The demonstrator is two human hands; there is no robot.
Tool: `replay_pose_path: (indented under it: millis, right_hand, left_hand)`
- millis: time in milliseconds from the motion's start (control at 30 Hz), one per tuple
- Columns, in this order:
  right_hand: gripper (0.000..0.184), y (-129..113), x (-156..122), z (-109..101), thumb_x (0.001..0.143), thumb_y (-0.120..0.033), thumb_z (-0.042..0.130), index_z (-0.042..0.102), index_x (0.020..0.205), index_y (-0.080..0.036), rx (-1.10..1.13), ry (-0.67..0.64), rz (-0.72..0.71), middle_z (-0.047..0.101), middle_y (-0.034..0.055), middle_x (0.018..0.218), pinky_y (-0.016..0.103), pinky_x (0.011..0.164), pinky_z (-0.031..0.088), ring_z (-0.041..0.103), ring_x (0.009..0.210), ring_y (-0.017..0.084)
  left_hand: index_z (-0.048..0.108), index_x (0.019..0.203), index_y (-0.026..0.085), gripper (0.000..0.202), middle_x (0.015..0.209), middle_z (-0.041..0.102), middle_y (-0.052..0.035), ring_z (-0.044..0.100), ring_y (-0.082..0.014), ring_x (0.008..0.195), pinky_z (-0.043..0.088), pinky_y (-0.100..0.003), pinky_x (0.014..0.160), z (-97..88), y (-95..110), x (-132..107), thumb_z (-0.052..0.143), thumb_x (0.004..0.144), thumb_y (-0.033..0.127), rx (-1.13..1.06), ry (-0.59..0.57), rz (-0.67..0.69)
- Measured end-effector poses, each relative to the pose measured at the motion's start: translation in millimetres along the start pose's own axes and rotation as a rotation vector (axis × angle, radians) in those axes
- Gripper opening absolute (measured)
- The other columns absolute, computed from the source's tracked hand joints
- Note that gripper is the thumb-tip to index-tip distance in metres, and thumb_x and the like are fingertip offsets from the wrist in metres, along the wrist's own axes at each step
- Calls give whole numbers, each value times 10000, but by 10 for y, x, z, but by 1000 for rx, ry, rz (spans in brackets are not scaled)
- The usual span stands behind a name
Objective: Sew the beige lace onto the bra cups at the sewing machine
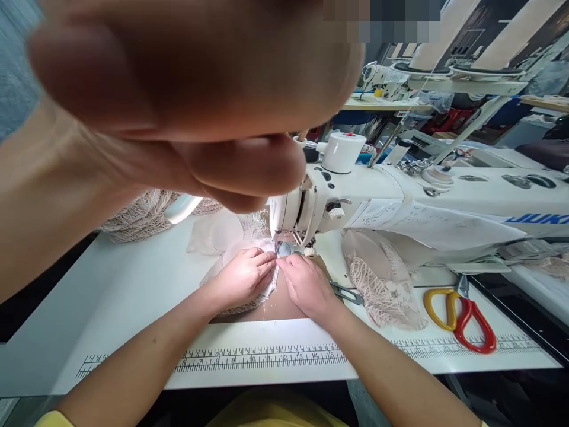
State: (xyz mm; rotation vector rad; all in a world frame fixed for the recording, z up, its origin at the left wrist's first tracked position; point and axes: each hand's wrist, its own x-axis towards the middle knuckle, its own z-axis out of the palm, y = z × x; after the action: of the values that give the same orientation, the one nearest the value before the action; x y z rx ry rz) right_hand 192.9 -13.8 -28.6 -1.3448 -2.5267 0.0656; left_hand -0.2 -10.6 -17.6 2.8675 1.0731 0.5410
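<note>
At the needle of a white sewing machine [288, 222], my left hand [244, 277] is closed with its fingertips on a pale pink lace piece [269, 289]. My right hand [306, 283] meets it from the other side, thumb and forefinger pinched at the edge of the same lace, close to the presser foot. Under the fingers the exact grip is partly hidden. Small dark thread snips [347, 293] lie beside my right wrist. Further right rests another lace and sheer cup-shaped piece [384, 284].
Another person's hand [200, 77] looms large and blurred across the upper left, close to the camera. Scissors [462, 314] with yellow and red handles lie at the right. A lace bundle [140, 216] sits behind on the left. A printed ruler [258, 357] runs along the table's front edge.
</note>
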Motion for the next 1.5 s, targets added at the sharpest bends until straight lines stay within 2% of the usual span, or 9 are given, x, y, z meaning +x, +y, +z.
replay_pose_path:
  millis: [233,433,633,800,1000,1267,1367,1500]
  right_hand:
    - [320,-3,18,-6,884,-70,450,662,1108,-156,-4,-25,4,625,72,878,309,717,392,528,802,216]
    - [292,6,-17,-25,893,-53,428,658,1043,-151,36,15,-24,599,66,858,303,716,382,504,783,200]
    - [282,10,-17,-15,893,-60,428,655,1027,-157,31,4,-35,587,71,856,309,706,377,492,781,206]
    - [299,12,4,4,890,-61,424,659,1049,-155,5,-3,-24,585,67,830,310,693,367,487,763,207]
    - [305,25,-13,-15,896,-69,425,659,1071,-155,41,26,-40,575,63,815,296,710,369,477,777,203]
    - [312,30,-28,-37,872,-32,400,668,974,-155,89,24,-65,555,56,799,301,691,356,440,733,193]
    - [294,29,-21,-21,853,-28,416,666,933,-161,55,11,-50,554,52,792,303,664,337,434,727,192]
    - [306,25,-9,-18,836,-30,431,665,977,-166,30,-10,-44,563,55,810,307,669,333,442,746,199]
  left_hand:
    - [608,1220,122,342,1271,623,-115,547,-264,1005,500,-419,837,-4,-60,25,406,977,253,55,-49,-39]
    - [619,1219,165,331,1269,631,-103,538,-268,1091,492,-425,858,32,-103,3,398,985,239,59,-29,-10]
    - [648,1173,182,306,1255,639,-98,548,-254,1091,479,-414,887,47,-119,-15,416,977,226,42,-26,-8]
    - [632,1195,163,312,1279,626,-109,550,-276,1078,480,-419,837,28,-145,23,419,973,215,49,-46,-27]
    - [623,1213,150,325,1299,612,-118,537,-276,1118,466,-426,885,29,-170,27,410,977,216,45,-35,-19]
    - [640,1195,149,331,1271,637,-100,550,-260,1076,474,-419,875,40,-190,10,402,975,214,22,-65,7]
    - [635,1208,152,337,1280,632,-104,556,-266,1047,478,-423,850,39,-194,25,407,973,232,40,-44,-7]
    - [637,1205,160,334,1276,635,-107,560,-271,1059,479,-436,855,48,-203,44,412,975,249,32,-3,-34]
